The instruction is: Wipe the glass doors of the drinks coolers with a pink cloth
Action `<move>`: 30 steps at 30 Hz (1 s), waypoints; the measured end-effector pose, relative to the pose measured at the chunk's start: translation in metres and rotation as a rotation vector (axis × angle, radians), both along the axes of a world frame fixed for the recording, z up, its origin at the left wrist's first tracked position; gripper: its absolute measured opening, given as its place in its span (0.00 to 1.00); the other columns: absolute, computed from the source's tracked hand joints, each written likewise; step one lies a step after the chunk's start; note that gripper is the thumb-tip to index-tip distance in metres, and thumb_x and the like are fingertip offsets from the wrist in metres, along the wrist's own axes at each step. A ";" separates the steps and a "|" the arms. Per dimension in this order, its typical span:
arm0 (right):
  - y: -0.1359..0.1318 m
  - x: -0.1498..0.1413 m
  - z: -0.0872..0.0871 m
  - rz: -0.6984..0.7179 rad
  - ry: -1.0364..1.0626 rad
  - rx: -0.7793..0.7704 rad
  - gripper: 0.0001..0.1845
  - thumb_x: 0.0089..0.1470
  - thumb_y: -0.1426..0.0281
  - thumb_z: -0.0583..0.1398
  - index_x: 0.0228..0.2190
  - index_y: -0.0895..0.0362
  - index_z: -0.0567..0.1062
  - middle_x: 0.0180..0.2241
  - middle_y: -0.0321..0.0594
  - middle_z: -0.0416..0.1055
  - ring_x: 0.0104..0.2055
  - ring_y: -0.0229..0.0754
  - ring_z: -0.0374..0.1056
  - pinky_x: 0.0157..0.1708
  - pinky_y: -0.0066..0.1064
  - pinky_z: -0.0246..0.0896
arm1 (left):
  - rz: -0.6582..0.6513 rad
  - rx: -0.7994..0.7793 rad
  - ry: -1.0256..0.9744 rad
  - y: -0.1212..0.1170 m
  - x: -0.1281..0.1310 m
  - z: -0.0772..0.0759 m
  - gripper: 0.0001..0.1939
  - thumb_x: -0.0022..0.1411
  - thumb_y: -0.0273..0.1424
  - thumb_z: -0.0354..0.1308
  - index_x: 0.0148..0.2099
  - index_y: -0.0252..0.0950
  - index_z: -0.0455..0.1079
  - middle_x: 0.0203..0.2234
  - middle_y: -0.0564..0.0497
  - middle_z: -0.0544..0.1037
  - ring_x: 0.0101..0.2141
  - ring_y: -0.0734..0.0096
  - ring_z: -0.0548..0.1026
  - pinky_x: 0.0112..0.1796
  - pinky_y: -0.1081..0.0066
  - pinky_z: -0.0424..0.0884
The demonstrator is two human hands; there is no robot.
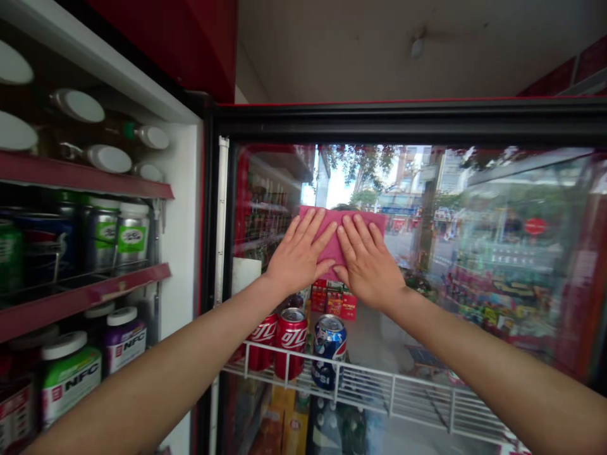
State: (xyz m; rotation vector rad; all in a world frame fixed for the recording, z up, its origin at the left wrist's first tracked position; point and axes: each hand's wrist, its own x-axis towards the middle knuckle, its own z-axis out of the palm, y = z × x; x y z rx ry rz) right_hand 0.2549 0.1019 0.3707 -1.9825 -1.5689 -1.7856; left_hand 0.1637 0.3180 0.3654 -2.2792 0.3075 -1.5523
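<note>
A pink cloth [336, 222] lies flat against the inner glass of an open fridge door [474, 253]. My left hand [298, 256] and my right hand [367, 262] both press on it with fingers stretched out flat, side by side, near the top of the pane. The cloth shows above and between the fingers; its lower part is hidden under my palms.
A white wire door rack [403, 395] below my hands holds two red cola cans [290, 341] and a blue Pepsi can [329, 351]. On the left, fridge shelves [85, 291] carry cans and NFC bottles [71, 379]. The door's black frame [403, 120] runs along the top.
</note>
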 end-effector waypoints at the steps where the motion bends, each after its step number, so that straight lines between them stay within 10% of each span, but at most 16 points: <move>1: 0.011 -0.003 0.000 0.019 0.011 -0.014 0.56 0.73 0.60 0.59 0.81 0.62 0.28 0.83 0.58 0.34 0.85 0.69 0.38 0.81 0.71 0.42 | 0.006 -0.006 0.001 0.011 -0.004 -0.002 0.49 0.76 0.48 0.58 0.86 0.39 0.39 0.84 0.35 0.41 0.83 0.46 0.40 0.79 0.42 0.42; 17: 0.174 -0.048 -0.019 0.120 0.033 -0.150 0.52 0.72 0.59 0.61 0.80 0.72 0.44 0.82 0.61 0.37 0.86 0.63 0.29 0.84 0.64 0.31 | 0.283 -0.014 0.144 0.143 -0.101 -0.025 0.47 0.75 0.44 0.61 0.84 0.34 0.45 0.82 0.31 0.48 0.82 0.44 0.47 0.78 0.36 0.44; 30: 0.127 -0.051 -0.019 -0.082 -0.049 -0.305 0.50 0.73 0.52 0.61 0.79 0.68 0.51 0.83 0.54 0.40 0.86 0.58 0.36 0.85 0.51 0.33 | 0.259 -0.036 0.108 0.112 -0.087 -0.055 0.51 0.73 0.46 0.64 0.85 0.33 0.44 0.82 0.24 0.40 0.81 0.34 0.44 0.76 0.31 0.53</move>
